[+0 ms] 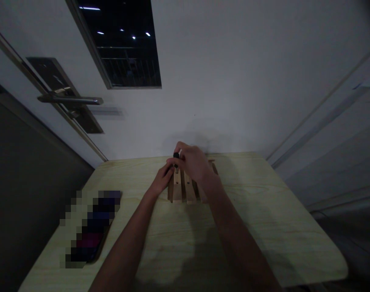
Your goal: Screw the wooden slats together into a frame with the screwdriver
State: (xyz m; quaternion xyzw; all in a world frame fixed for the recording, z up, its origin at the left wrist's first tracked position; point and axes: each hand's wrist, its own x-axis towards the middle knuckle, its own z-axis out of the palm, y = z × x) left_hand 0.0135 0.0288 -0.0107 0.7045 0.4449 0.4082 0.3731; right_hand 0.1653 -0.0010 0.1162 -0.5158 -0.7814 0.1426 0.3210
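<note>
A small wooden stand [177,196] made of parallel slats with holes lies toward the far edge of the table. My right hand [197,162] reaches over it, closed in a pinch around a small black-topped peg [176,155]. The peg stands upright above the left slat, and its lower end looks metallic. Whether that end sits in a hole is hard to make out. Against the stand's left side, my left hand [163,178] has its fingers closed on the edge, close to the peg's lower end. My right hand and wrist cover part of the stand's right side.
The light wood-grained table [264,231] meets a white door [218,89] at its far edge. A metal door handle [72,99] juts out at upper left, below a dark window [124,44]. A phone [95,231], partly pixelated, lies on the table's left side.
</note>
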